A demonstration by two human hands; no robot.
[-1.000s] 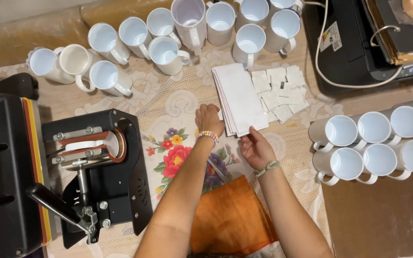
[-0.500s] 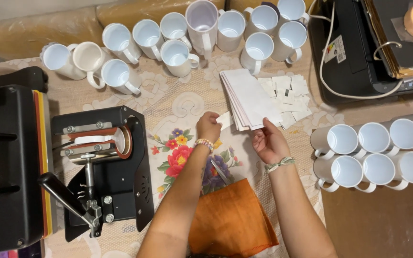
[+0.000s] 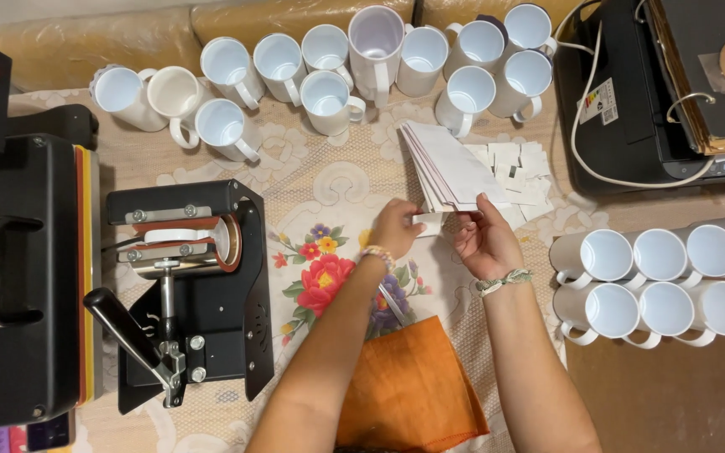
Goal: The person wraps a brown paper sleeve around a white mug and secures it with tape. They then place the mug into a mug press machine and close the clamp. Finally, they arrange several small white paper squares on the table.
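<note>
My left hand (image 3: pixel 396 226) and my right hand (image 3: pixel 484 239) meet at the near edge of a fanned stack of white paper sheets (image 3: pixel 455 168) on the patterned tablecloth (image 3: pixel 329 184). Both hands pinch a small white piece of paper (image 3: pixel 430 219) between them, just under the stack. Each wrist wears a bracelet. Beside the stack lie several small white paper squares (image 3: pixel 520 172).
A black mug heat press (image 3: pixel 186 285) stands at the left, beside a larger black press (image 3: pixel 18 277). White mugs (image 3: pixel 329 67) line the far edge and white mugs (image 3: pixel 656 281) lie at the right. A black printer (image 3: pixel 631 101) sits far right. An orange cloth (image 3: pixel 404 390) lies near me.
Both hands have moved up to the near edge of the paper stack and closed on a small white piece. The view has shifted slightly.
</note>
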